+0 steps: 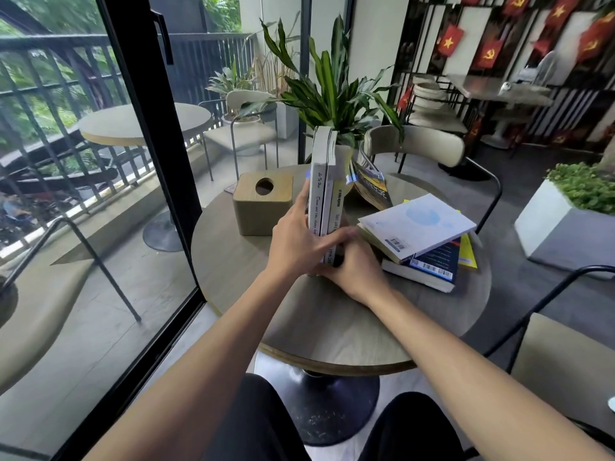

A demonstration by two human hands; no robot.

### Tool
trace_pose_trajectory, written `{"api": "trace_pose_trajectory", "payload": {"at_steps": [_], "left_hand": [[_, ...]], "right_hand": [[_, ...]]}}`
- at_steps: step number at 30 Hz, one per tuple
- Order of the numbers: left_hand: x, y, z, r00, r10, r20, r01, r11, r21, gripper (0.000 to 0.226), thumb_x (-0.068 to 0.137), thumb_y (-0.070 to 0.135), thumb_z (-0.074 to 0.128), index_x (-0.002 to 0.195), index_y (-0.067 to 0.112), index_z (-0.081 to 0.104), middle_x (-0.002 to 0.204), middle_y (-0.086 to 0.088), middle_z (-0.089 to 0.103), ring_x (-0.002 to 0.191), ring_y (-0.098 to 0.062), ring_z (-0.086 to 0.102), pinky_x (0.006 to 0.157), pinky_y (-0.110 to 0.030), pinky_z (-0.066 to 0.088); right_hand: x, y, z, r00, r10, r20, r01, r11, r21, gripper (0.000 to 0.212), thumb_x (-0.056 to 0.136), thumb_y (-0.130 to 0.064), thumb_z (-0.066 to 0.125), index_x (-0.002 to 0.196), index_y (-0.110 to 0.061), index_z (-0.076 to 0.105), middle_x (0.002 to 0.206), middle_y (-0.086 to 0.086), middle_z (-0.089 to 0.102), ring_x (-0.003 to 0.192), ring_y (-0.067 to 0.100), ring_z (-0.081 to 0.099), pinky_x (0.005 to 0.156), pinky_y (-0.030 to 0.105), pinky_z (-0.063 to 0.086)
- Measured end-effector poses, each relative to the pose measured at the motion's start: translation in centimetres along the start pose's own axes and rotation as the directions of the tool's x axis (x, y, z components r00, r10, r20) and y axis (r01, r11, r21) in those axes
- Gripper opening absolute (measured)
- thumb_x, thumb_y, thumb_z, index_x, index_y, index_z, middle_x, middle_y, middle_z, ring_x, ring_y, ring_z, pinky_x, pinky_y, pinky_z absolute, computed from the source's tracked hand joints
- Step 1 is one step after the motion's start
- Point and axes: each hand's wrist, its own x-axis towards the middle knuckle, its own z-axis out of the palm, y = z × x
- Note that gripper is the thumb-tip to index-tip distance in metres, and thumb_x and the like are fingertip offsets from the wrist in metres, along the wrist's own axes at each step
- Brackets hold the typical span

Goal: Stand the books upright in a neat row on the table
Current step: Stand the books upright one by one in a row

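Two pale books stand upright side by side on the round wooden table, spines toward me. My left hand wraps their left side, thumb up along the cover and fingers across the spines. My right hand presses against their base from the right. A loose pile of several flat books lies to the right, topped by a white one with a blue circle. Another dark-covered book lies tilted behind the pile.
A wooden tissue box stands just left of the upright books. A potted plant stands behind them. Chairs ring the table, and a glass door frame runs along the left. A white planter sits on the floor at right.
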Motion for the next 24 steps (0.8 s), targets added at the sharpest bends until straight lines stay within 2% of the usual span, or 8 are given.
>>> {"api": "trace_pose_trajectory", "payload": {"at_steps": [5, 11, 13, 16, 20, 22, 24], "left_hand": [[0.7, -0.4, 0.6, 1.000, -0.015, 0.011, 0.015, 1.000, -0.011, 0.115, 0.053, 0.090, 0.065, 0.146, 0.027, 0.042, 0.126, 0.007, 0.066, 0.111, -0.012, 0.063, 0.093, -0.038, 0.053], [0.5, -0.9, 1.6, 0.998, -0.027, -0.064, 0.027, 1.000, -0.001, 0.097, 0.065, 0.080, 0.069, 0.145, 0.032, 0.043, 0.123, 0.011, 0.067, 0.108, -0.010, 0.063, 0.091, -0.038, 0.054], [0.2, -1.1, 1.8, 0.994, -0.028, -0.102, 0.028, 1.000, -0.002, 0.092, 0.068, 0.077, 0.068, 0.146, 0.034, 0.042, 0.121, 0.012, 0.067, 0.106, -0.011, 0.064, 0.089, -0.037, 0.054], [-0.1, -1.2, 2.1, 0.990, -0.025, -0.142, 0.026, 1.000, 0.005, 0.091, 0.069, 0.078, 0.064, 0.146, 0.034, 0.043, 0.120, 0.011, 0.068, 0.105, -0.011, 0.065, 0.086, -0.034, 0.054], [-0.1, -1.5, 2.3, 0.989, -0.015, -0.146, 0.017, 1.000, 0.012, 0.092, 0.070, 0.079, 0.059, 0.147, 0.032, 0.042, 0.122, 0.009, 0.067, 0.105, -0.012, 0.064, 0.086, -0.036, 0.054], [-0.2, -1.6, 2.4, 0.990, -0.009, -0.141, 0.011, 1.000, 0.014, 0.092, 0.072, 0.079, 0.057, 0.149, 0.032, 0.040, 0.124, 0.007, 0.066, 0.107, -0.014, 0.063, 0.086, -0.035, 0.053], [-0.3, -1.7, 2.4, 0.990, -0.005, -0.140, 0.007, 1.000, 0.018, 0.091, 0.072, 0.079, 0.056, 0.149, 0.032, 0.039, 0.124, 0.007, 0.066, 0.106, -0.013, 0.063, 0.084, -0.032, 0.053]], "right_hand": [[0.9, 0.2, 0.0, 1.000, 0.028, 0.012, -0.028, 1.000, 0.009, 0.094, 0.070, -0.026, 0.085, 0.149, -0.024, 0.034, 0.137, -0.003, 0.056, 0.125, 0.018, 0.052, 0.101, 0.036, 0.047], [1.1, 0.4, -0.3, 0.998, 0.062, 0.021, -0.062, 0.998, -0.003, 0.097, 0.070, -0.031, 0.084, 0.150, -0.024, 0.030, 0.138, -0.002, 0.054, 0.124, 0.013, 0.050, 0.096, 0.019, 0.039], [0.7, 0.6, -0.5, 0.997, 0.066, 0.047, -0.065, 0.998, -0.024, 0.098, 0.068, -0.035, 0.085, 0.150, -0.025, 0.031, 0.136, -0.001, 0.054, 0.122, 0.014, 0.052, 0.098, 0.023, 0.043], [0.1, 0.7, -1.3, 0.994, 0.054, 0.093, -0.047, 0.996, -0.077, 0.092, 0.068, -0.037, 0.083, 0.146, -0.026, 0.034, 0.135, -0.001, 0.054, 0.122, 0.016, 0.053, 0.100, 0.036, 0.047], [-0.5, 0.4, -3.3, 0.993, 0.040, 0.114, -0.015, 0.976, -0.215, 0.093, 0.071, -0.038, 0.078, 0.148, -0.030, 0.026, 0.141, -0.003, 0.049, 0.129, 0.017, 0.046, 0.101, 0.035, 0.045], [-0.6, 0.0, -4.5, 0.991, 0.037, 0.125, -0.005, 0.968, -0.253, 0.100, 0.075, -0.033, 0.077, 0.153, -0.034, 0.015, 0.148, 0.000, 0.045, 0.134, 0.019, 0.042, 0.104, 0.039, 0.044], [-0.3, -0.5, -5.8, 0.994, 0.017, 0.107, 0.017, 0.950, -0.311, 0.097, 0.079, -0.026, 0.075, 0.155, -0.029, 0.015, 0.148, 0.005, 0.046, 0.132, 0.024, 0.045, 0.106, 0.039, 0.042]]}}
